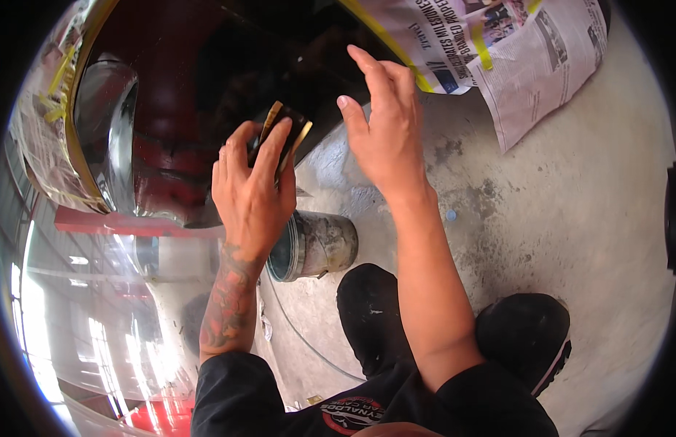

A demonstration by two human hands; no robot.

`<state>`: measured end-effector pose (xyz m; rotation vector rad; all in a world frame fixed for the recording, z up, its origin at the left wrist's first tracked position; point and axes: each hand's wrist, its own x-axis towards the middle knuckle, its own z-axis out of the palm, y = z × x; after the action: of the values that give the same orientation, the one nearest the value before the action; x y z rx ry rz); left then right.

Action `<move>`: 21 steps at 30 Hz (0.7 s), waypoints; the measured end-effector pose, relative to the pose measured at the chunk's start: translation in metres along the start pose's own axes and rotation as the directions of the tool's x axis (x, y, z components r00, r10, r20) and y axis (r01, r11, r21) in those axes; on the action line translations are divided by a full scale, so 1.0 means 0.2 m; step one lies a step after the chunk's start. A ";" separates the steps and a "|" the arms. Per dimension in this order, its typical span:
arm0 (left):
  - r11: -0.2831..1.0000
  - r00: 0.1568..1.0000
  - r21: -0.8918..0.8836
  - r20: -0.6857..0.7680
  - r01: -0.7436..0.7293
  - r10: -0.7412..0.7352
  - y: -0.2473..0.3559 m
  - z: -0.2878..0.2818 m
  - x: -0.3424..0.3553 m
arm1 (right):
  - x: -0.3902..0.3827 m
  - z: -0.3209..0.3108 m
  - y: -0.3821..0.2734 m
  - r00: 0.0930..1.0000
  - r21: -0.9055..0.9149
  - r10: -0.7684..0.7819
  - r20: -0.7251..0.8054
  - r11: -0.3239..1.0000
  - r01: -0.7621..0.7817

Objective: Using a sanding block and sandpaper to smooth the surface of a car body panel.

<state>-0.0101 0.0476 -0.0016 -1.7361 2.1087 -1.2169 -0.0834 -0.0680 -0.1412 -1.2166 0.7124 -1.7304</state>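
Observation:
My left hand (254, 175), at the end of a tattooed forearm, grips a small dark block with yellowish edges (294, 127) against a glossy black curved body panel (206, 73). My right hand (381, 131) is open at the panel's right edge, thumb and fingers apart, holding nothing; whether a fingertip touches the panel I cannot tell. Yellow tape (374, 33) runs along that edge, with newspaper sheets (534, 95) beside it. More tape and clear plastic (53, 116) border the panel's left side.
Below the panel a dirty bucket (319, 244) stands on the stained concrete floor (571, 218), near my black shoes (520, 331). A hose or cable (301, 335) crosses the floor. Shiny plastic or a glossy surface (83, 306) and a red object (152, 411) lie at the lower left.

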 end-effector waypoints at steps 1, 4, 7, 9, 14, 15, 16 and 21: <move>0.999 0.997 -0.019 0.065 0.045 -0.043 0.01 -0.03 -0.03 | 0.00 0.01 -0.04 0.999 -0.069 -0.034 0.008 0.997 0.034; 0.992 0.979 -0.048 0.177 0.114 -0.104 0.02 -0.06 -0.14 | 0.00 0.09 -0.14 0.988 -0.148 -0.143 0.064 0.977 0.152; 0.986 0.964 -0.094 0.243 0.135 -0.109 0.02 -0.06 -0.23 | 0.02 0.16 -0.22 0.978 -0.246 -0.167 0.122 0.950 0.193; 0.979 0.955 -0.114 0.266 0.166 -0.131 0.01 -0.07 -0.28 | 0.06 0.18 -0.24 0.976 -0.271 -0.183 0.116 0.940 0.208; 0.902 0.887 -0.240 0.388 0.360 -0.251 0.04 -0.10 -0.34 | 0.11 0.17 -0.22 0.972 -0.309 -0.218 0.087 0.922 0.234; 0.901 0.886 -0.238 0.388 0.362 -0.253 0.03 -0.10 -0.36 | 0.10 0.16 -0.21 0.975 -0.311 -0.199 0.099 0.924 0.221; 0.909 0.898 -0.237 0.366 0.344 -0.244 0.03 -0.09 -0.37 | 0.09 0.16 -0.20 0.975 -0.311 -0.199 0.100 0.925 0.221; 0.909 0.911 -0.248 0.330 0.335 -0.246 0.02 -0.08 -0.35 | 0.04 0.15 -0.14 0.975 -0.381 -0.093 0.202 0.909 0.166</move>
<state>0.0001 0.1163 -0.0183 -2.2724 1.9823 -0.6534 -0.0663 -0.0617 -0.1037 -1.7113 0.9189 -1.5991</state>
